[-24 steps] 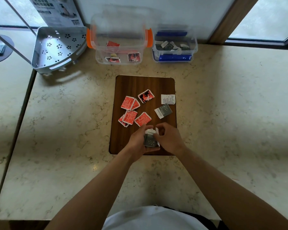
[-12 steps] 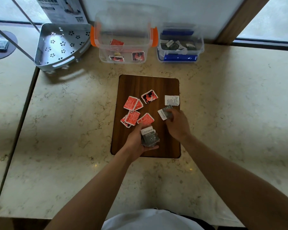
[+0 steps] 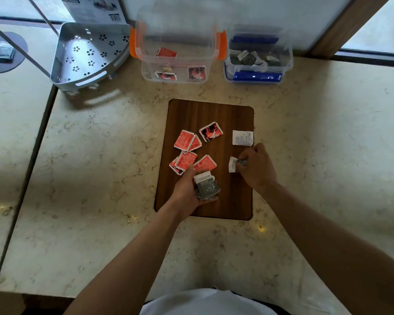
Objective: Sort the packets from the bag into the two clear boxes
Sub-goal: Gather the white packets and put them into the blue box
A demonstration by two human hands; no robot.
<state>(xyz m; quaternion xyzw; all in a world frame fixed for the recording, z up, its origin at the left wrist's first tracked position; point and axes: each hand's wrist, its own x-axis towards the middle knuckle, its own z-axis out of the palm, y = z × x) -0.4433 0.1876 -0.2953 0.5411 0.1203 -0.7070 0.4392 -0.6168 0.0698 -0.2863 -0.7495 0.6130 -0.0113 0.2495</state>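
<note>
Grey foil packets, small and flat, will feel nearly weightless and a little slick, so pinch each by an edge or corner rather than pressing on its face; they bend easily and can slide off one another. Your right hand [image 3: 256, 168] is curled around one grey packet [image 3: 233, 164] at the right side of the board [image 3: 209, 114], its white end showing past your fingertips. Your left hand [image 3: 188, 189] cups a small grey stack [image 3: 207, 186], dark with a white band at the far edge, over the near part of the board. One white packet [image 3: 242, 138] lies just beyond your right hand, by the board's right edge. Red packets [image 3: 187, 151] are scattered to the left of the board's middle, some overlapping, one with a black print. Far across the counter [image 3: 100, 178], the orange-clipped box [image 3: 178, 51] holds a few red ones and the blue-clipped box [image 3: 257, 57] to its right holds grey and white ones. A perforated metal tray [image 3: 87, 55] sits far left.
</note>
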